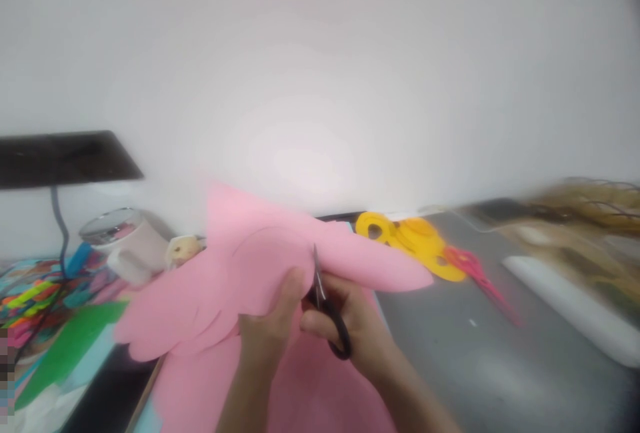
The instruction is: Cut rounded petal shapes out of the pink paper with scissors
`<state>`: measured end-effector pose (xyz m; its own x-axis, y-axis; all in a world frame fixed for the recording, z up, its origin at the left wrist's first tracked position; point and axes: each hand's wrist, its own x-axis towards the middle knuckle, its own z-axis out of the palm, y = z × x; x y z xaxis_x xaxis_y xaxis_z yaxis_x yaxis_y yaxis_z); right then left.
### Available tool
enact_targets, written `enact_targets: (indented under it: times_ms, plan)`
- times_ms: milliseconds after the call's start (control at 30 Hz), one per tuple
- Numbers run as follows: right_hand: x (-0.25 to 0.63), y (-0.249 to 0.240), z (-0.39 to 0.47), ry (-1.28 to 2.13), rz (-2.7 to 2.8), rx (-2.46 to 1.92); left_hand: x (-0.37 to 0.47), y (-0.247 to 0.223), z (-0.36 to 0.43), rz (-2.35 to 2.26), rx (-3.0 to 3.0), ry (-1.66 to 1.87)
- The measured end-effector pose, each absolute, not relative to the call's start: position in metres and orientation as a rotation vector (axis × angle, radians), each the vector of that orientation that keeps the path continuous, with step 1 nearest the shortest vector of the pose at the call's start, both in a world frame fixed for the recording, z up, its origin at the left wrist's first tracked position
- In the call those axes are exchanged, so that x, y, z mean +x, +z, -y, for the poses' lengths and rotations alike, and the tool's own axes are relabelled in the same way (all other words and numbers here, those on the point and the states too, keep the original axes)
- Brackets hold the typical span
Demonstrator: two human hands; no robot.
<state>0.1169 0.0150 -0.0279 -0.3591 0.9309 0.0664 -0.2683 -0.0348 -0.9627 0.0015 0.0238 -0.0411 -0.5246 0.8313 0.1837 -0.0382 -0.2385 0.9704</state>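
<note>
A large pink paper sheet, partly cut into curved shapes, is held up in front of me. My left hand grips it near the middle, thumb on top and the other fingers hidden behind. In my right hand is a pair of scissors with black handles. Their blades point away from me and meet the paper just right of my left thumb. A long rounded flap of the pink paper sticks out to the right, past my right hand. More pink paper lies below my wrists.
Yellow paper cutouts and pink-handled scissors lie right on the grey surface, beside a white roll-like object. At left are a pale mug, a green sheet, colourful supplies and a dark panel.
</note>
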Motion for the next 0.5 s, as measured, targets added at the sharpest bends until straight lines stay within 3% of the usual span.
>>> enact_targets:
  times_ms: [500]
  plan:
    - [0.108, -0.025, -0.012, 1.495, 1.221, -0.927, 0.009, -0.03, -0.02, -1.218, 0.864, 1.828]
